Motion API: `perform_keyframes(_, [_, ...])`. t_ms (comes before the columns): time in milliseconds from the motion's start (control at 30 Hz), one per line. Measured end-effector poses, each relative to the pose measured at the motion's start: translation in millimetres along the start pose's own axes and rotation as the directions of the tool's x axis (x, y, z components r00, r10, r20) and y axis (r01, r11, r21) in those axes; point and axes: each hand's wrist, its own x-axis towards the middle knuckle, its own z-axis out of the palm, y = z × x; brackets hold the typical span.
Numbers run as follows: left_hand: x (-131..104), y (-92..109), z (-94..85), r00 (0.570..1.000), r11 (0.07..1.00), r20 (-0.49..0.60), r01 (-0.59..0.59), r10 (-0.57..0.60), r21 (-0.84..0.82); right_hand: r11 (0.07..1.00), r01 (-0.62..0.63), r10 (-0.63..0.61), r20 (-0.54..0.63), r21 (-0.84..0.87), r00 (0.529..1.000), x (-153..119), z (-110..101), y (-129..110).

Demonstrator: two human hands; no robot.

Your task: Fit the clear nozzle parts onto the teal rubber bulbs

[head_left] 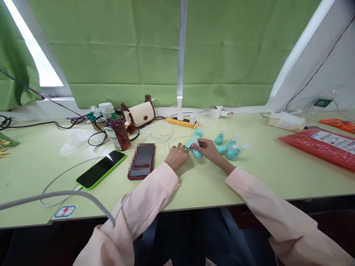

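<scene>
Several small teal bulb-shaped pieces with clear tips stand or lie on the pale green table, among them one teal bulb (233, 153) at the right of the group. My right hand (206, 149) pinches the clear top of another teal bulb (197, 153). Just left of it, my left hand (177, 156) has its fingers curled near the bulbs; whatever lies between its fingertips is too small to make out. Behind the hands sits one more teal piece (198, 132).
Left of my hands lie a dark red phone (142, 162) and a green-edged phone (102, 169) on a cable. Behind them stand a bottle (118, 133) and a cream bag (142, 113). A yellow power strip (173, 120) lies at the back, a red package (318, 145) at the right.
</scene>
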Motion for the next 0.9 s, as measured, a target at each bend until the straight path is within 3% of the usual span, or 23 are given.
perform_keyframes(167, [1,-13,4.7,0.999,0.998,-0.028,0.035,-0.036,-0.052,0.999,-0.033,0.028,0.214,0.019,0.977,-4,-1,-4])
perform_keyframes(300, [2,-17,5.4,0.993,0.987,-0.075,0.077,-0.088,-0.139,0.998,-0.061,0.064,0.311,-0.019,0.948,-7,1,-2])
perform_keyframes(400, [0,-16,-2.2,0.974,0.968,-0.151,0.136,-0.17,-0.213,0.997,-0.026,0.048,0.294,-0.078,0.955,-8,3,0])
perform_keyframes(500, [-4,-8,-12.5,0.944,0.938,-0.207,0.192,-0.257,-0.29,0.989,0.04,-0.01,0.203,-0.145,0.979,-11,7,0])
perform_keyframes(633, [-7,6,-17.9,0.947,0.904,-0.167,0.196,-0.275,-0.38,0.977,0.115,-0.088,0.152,-0.178,0.985,-17,18,-1])
perform_keyframes(800, [-5,10,-15.5,0.946,0.825,-0.095,0.217,-0.308,-0.522,0.977,0.162,-0.131,0.212,-0.137,0.968,-25,28,-6])
perform_keyframes(900, [-3,10,-14.7,0.923,0.745,-0.071,0.258,-0.379,-0.615,0.975,0.187,-0.157,0.223,-0.12,0.962,-27,29,-11])
